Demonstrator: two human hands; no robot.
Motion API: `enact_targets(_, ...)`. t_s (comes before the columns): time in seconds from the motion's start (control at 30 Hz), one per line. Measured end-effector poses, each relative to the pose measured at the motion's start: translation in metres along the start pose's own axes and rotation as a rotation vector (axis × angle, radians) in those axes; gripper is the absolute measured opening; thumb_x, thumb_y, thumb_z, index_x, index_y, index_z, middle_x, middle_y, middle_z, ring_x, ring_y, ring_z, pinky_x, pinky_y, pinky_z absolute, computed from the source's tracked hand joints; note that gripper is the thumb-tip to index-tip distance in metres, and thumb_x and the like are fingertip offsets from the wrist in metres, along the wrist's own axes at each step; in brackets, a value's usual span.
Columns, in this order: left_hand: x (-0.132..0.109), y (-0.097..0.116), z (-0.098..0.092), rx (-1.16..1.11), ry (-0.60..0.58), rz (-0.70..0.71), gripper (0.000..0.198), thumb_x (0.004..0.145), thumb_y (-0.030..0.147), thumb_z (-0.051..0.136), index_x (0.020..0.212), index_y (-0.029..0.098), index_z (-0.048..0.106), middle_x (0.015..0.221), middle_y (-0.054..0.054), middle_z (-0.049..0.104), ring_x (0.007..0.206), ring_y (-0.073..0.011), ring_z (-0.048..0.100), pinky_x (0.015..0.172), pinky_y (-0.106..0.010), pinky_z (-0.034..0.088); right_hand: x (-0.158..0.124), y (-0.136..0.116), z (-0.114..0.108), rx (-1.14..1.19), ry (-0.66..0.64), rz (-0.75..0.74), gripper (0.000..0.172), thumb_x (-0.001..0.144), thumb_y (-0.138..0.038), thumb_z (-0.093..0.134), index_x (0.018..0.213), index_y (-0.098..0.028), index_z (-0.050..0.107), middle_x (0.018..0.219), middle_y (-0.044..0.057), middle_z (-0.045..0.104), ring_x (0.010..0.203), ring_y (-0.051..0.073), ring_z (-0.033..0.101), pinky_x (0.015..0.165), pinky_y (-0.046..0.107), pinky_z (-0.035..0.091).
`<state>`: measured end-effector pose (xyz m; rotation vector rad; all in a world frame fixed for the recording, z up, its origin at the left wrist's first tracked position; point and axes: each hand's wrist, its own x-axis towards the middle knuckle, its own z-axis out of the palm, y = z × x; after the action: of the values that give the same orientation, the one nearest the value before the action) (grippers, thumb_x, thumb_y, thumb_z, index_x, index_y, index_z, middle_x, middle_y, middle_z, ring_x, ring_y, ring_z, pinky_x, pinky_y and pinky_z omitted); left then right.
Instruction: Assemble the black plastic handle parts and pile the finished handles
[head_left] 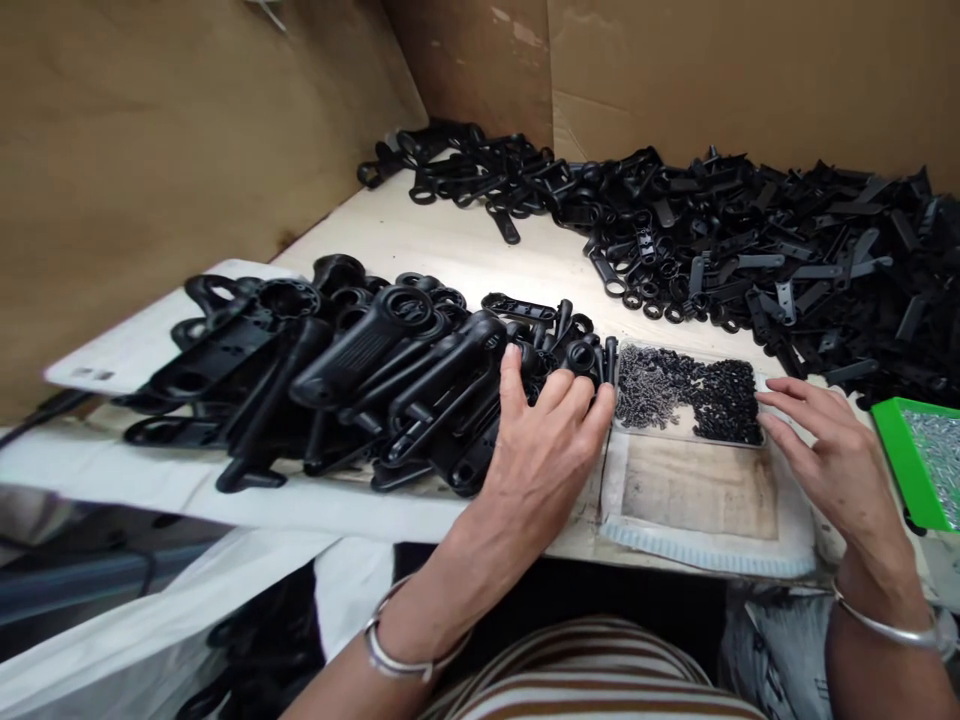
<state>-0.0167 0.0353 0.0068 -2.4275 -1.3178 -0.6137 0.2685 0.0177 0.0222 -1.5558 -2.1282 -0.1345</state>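
My left hand [551, 440] reaches over the right end of a heap of black plastic handle parts [360, 370]. Its little finger is spread outward; the other fingers bend down among the parts, their tips partly hidden. The thumb side lies close to the left edge of a shallow clear tray [694, 438]. Small silvery screws [649, 388] fill the tray's left part, and tiny black pieces [724, 400] its right part. At the tray's right edge is my right hand [836, 445], fingers and thumb apart, the tips at or touching the rim. I see nothing held in it.
A large pile of black plastic pieces [795, 250] spreads along the back and right. Cardboard walls [750, 80] enclose the table. A green bin [904, 470] of small silvery pieces stands at right. A wooden board [697, 490] on cloth lies before the tray.
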Motion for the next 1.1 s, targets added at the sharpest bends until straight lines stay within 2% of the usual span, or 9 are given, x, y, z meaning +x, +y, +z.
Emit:
enact_targets(0.13, 0.008, 0.004, 0.001, 0.044, -0.027, -0.041, 0.023, 0.091, 0.007, 0.046, 0.077, 0.015, 0.063, 0.072, -0.004, 0.059, 0.076, -0.0209, 0.054, 0.1, -0.077, 0.036, -0.017, -0.005, -0.003, 0.078, 0.018, 0.044, 0.022, 0.093, -0.025, 0.057, 0.109, -0.019, 0.071, 0.114, 0.011, 0.069, 0.106, 0.026, 0.063, 0.093, 0.045, 0.051)
enact_targets(0.2, 0.012, 0.005, 0.002, 0.071, -0.033, -0.071, 0.023, 0.089, 0.006, 0.048, 0.072, 0.015, 0.061, 0.07, -0.003, 0.058, 0.075, -0.0207, 0.053, 0.1, -0.078, 0.035, -0.021, -0.008, -0.002, 0.107, 0.026, 0.04, 0.021, 0.092, -0.023, 0.058, 0.11, -0.02, 0.07, 0.115, 0.01, 0.068, 0.105, 0.025, 0.063, 0.093, 0.044, 0.051)
enact_targets(0.33, 0.017, 0.004, 0.002, 0.067, -0.049, -0.075, 0.022, 0.089, 0.006, 0.049, 0.075, 0.013, 0.064, 0.069, -0.003, 0.058, 0.074, -0.02, 0.053, 0.099, -0.079, 0.035, -0.022, -0.014, 0.003, 0.151, 0.041, 0.017, 0.021, 0.092, -0.021, 0.059, 0.109, -0.021, 0.07, 0.116, 0.009, 0.068, 0.105, 0.024, 0.063, 0.094, 0.042, 0.052)
enact_targets(0.5, 0.019, 0.003, 0.0, 0.066, -0.047, -0.078, 0.029, 0.091, 0.007, 0.049, 0.115, 0.014, 0.064, 0.077, -0.004, 0.062, 0.08, -0.0214, 0.055, 0.098, -0.082, 0.031, -0.023, -0.019, 0.012, 0.189, 0.016, -0.023, 0.02, 0.093, -0.021, 0.057, 0.108, -0.022, 0.069, 0.116, 0.008, 0.068, 0.105, 0.023, 0.064, 0.095, 0.041, 0.051)
enact_targets(0.67, 0.022, 0.003, 0.004, 0.035, -0.051, -0.005, 0.02, 0.092, 0.007, 0.047, 0.09, 0.012, 0.066, 0.077, -0.003, 0.062, 0.081, -0.0201, 0.057, 0.102, -0.081, 0.028, -0.026, -0.019, 0.018, 0.202, 0.024, -0.062, 0.02, 0.092, -0.023, 0.057, 0.109, -0.023, 0.069, 0.119, 0.007, 0.068, 0.106, 0.024, 0.065, 0.099, 0.043, 0.05)
enact_targets(0.77, 0.021, -0.003, 0.005, -0.021, 0.007, -0.015, 0.024, 0.094, 0.005, 0.043, 0.088, 0.011, 0.065, 0.075, -0.003, 0.064, 0.078, -0.0177, 0.058, 0.107, -0.074, 0.031, -0.027, -0.022, 0.019, 0.236, 0.038, -0.034, 0.019, 0.091, -0.023, 0.059, 0.107, -0.024, 0.07, 0.118, 0.006, 0.068, 0.105, 0.023, 0.065, 0.099, 0.043, 0.051)
enact_targets(0.93, 0.008, -0.014, -0.009, -0.294, 0.274, -0.034, 0.022, 0.094, 0.006, 0.043, 0.104, 0.01, 0.062, 0.097, -0.009, 0.071, 0.094, -0.0181, 0.064, 0.108, -0.048, 0.046, -0.027, -0.035, 0.014, 0.35, 0.09, 0.161, 0.014, 0.089, -0.027, 0.064, 0.099, -0.026, 0.074, 0.11, 0.003, 0.073, 0.099, 0.02, 0.069, 0.095, 0.037, 0.056)
enact_targets(1.0, 0.0, -0.013, -0.016, -0.544, 0.242, -0.003, 0.021, 0.092, 0.006, 0.049, 0.108, 0.013, 0.061, 0.102, -0.009, 0.072, 0.099, -0.0171, 0.066, 0.104, -0.039, 0.05, -0.026, -0.042, 0.012, 0.485, 0.048, 0.314, 0.019, 0.089, -0.031, 0.065, 0.106, -0.028, 0.073, 0.107, 0.003, 0.074, 0.088, 0.018, 0.072, 0.084, 0.033, 0.06)
enact_targets(1.1, -0.012, -0.004, -0.023, -0.88, 0.078, 0.046, 0.019, 0.093, 0.008, 0.051, 0.107, 0.016, 0.062, 0.101, -0.007, 0.073, 0.1, -0.0164, 0.068, 0.093, -0.03, 0.056, -0.026, -0.049, 0.009, 0.813, -0.081, 0.516, 0.036, 0.092, -0.037, 0.06, 0.127, -0.031, 0.063, 0.112, 0.004, 0.073, 0.073, 0.015, 0.071, 0.064, 0.029, 0.062)
